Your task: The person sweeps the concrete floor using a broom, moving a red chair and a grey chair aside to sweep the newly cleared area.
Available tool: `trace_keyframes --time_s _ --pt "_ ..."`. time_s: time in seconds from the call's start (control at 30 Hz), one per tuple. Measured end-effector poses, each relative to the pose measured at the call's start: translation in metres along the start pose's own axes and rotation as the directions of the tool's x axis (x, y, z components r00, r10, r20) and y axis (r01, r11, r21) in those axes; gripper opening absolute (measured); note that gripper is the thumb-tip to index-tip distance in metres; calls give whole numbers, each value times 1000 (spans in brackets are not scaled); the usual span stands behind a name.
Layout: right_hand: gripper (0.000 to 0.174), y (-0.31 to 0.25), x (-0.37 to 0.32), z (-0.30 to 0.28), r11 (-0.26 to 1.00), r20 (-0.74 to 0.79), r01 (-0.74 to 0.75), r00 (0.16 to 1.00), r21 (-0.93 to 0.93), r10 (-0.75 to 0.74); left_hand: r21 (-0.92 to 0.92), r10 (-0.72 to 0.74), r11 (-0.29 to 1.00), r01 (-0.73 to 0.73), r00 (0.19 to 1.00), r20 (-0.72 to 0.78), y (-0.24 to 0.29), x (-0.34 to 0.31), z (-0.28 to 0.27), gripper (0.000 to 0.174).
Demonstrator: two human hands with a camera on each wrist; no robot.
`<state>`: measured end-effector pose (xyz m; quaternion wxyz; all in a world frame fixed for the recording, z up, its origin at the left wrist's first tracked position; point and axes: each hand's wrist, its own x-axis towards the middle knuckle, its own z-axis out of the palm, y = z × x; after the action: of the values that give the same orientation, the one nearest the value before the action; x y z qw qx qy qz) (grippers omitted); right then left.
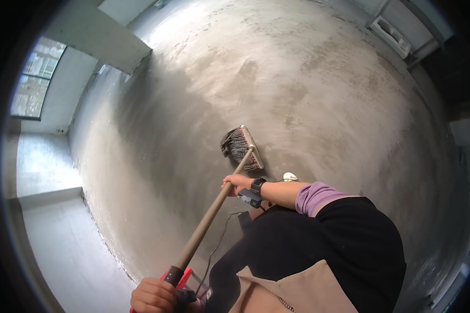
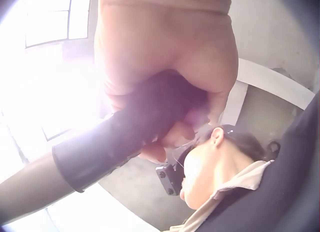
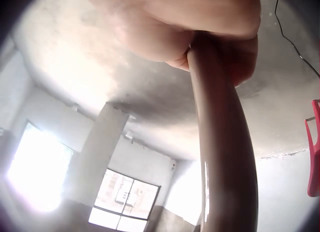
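A mop with grey strands (image 1: 236, 147) rests on the concrete floor, and its long brown pole (image 1: 203, 227) slants down to the lower left of the head view. My right hand (image 1: 237, 183) grips the pole a little above the mop head; in the right wrist view the fingers of this hand (image 3: 200, 17) wrap round the pole (image 3: 225, 142). At the pole's upper end my left hand (image 1: 154, 296) holds the dark end section. The left wrist view shows that hand (image 2: 167, 37) curled round the black sleeve (image 2: 100, 152), with the brown pole (image 2: 30, 192) leading away.
A pillar (image 1: 104, 39) and a window (image 1: 39, 75) stand at the left, above a pale low wall (image 1: 78, 240). A shoe (image 1: 290, 177) shows beyond my right forearm. A thin cable (image 1: 222, 237) hangs beside the pole, near a red object (image 1: 185, 278).
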<state>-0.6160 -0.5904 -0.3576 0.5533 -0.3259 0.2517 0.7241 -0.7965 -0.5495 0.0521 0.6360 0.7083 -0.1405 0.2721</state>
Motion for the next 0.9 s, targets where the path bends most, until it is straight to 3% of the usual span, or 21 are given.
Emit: trace_keyframes --time_s 0.1,0.23,0.3,0.37,0.47,0.57,0.7,0.73,0.77,0.83,0.9 --pt "10 -29 -16 -70 996 -2 80 997 28 -80 -108 -60 993 53 996 -64 -39 6 9 43" --pt "14 -65 -63 -166 963 -174 269 948 -8 -266 -158 -208 969 192 974 -88 -104 10 29 40" --pt "15 -80 -83 -221 945 -242 326 917 2 -316 -150 -206 972 180 962 -177 -146 8 47 38" --pt "19 -89 -108 -280 925 -304 367 874 -99 -379 -192 -284 950 246 935 -211 -181 12 74 36" --pt "22 -90 -163 -341 905 -514 416 759 -90 -400 -342 -450 857 386 884 -130 -224 8 107 19" --pt "22 -80 -202 -403 882 -671 466 633 -67 -386 -342 -639 739 580 765 -85 -250 -6 138 13" --pt "18 -56 -250 -460 874 -779 486 546 -5 -308 -249 -717 656 713 691 91 -257 -12 175 9" --pt "9 -47 -208 -536 750 -784 647 534 140 -315 -242 -706 653 718 692 150 -254 -9 184 8" --pt "10 -37 -208 -553 689 -798 692 531 216 -284 -233 -693 650 723 690 210 -249 -5 192 8" --pt "14 -24 -213 -560 715 -838 688 457 122 -297 -170 -676 643 747 658 334 -243 10 200 12" --pt "12 -9 -255 -513 810 -824 570 519 137 -226 -78 -655 664 744 629 420 -233 17 206 16"
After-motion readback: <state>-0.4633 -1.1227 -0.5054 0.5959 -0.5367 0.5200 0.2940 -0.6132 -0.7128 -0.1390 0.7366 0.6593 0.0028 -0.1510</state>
